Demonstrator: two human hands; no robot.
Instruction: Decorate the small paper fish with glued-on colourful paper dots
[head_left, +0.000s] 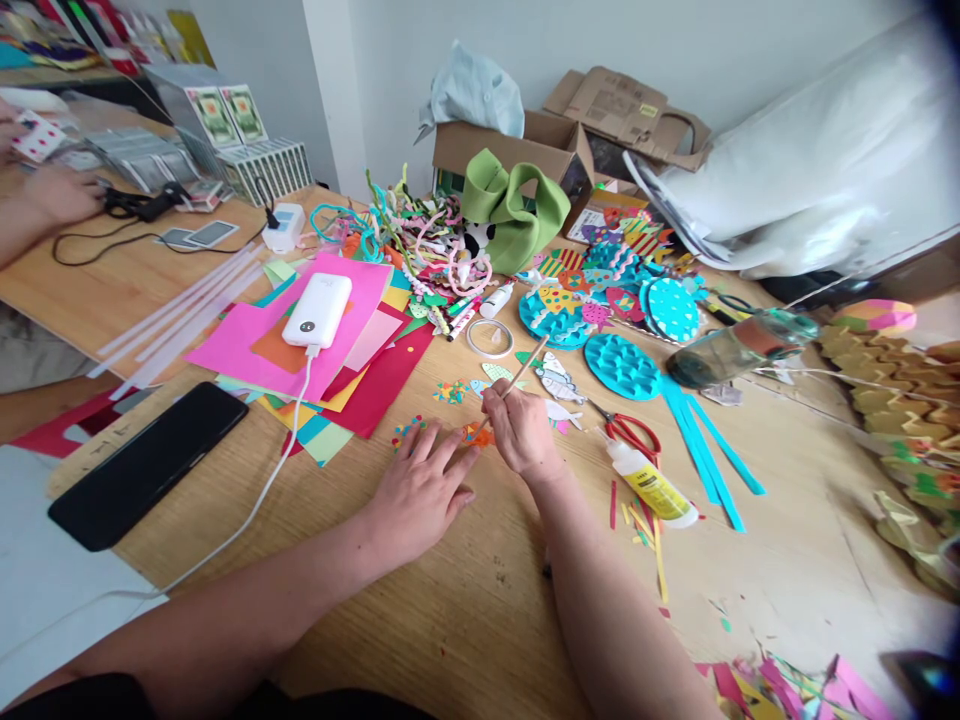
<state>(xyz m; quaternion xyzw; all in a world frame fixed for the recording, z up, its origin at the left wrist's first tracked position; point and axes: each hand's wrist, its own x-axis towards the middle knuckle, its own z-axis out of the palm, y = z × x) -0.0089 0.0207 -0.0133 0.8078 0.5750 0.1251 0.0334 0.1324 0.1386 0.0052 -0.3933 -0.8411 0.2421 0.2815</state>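
My right hand [519, 432] is closed around a thin wooden stick [532, 357], held slantwise with its lower end down at a small orange paper piece [480, 434]. Flat on the table beside that piece lies my left hand [421, 486], fingers spread, the fingertips close to the orange paper. Small coloured paper bits [407, 430] sit just beyond the left fingers, with another little pile [451, 391] behind. Paper fish [556, 380] lie past the right hand. To its right are red-handled scissors [634, 432] and a glue bottle [654, 487] on its side.
Coloured paper sheets [352, 330] carry a white power bank [319, 308] with a cable. A black phone [150, 465] lies at left. Blue paper discs [622, 366], a glass jar [739, 350] and a tape roll [490, 339] are beyond. A co-worker's hand [64, 195] is far left.
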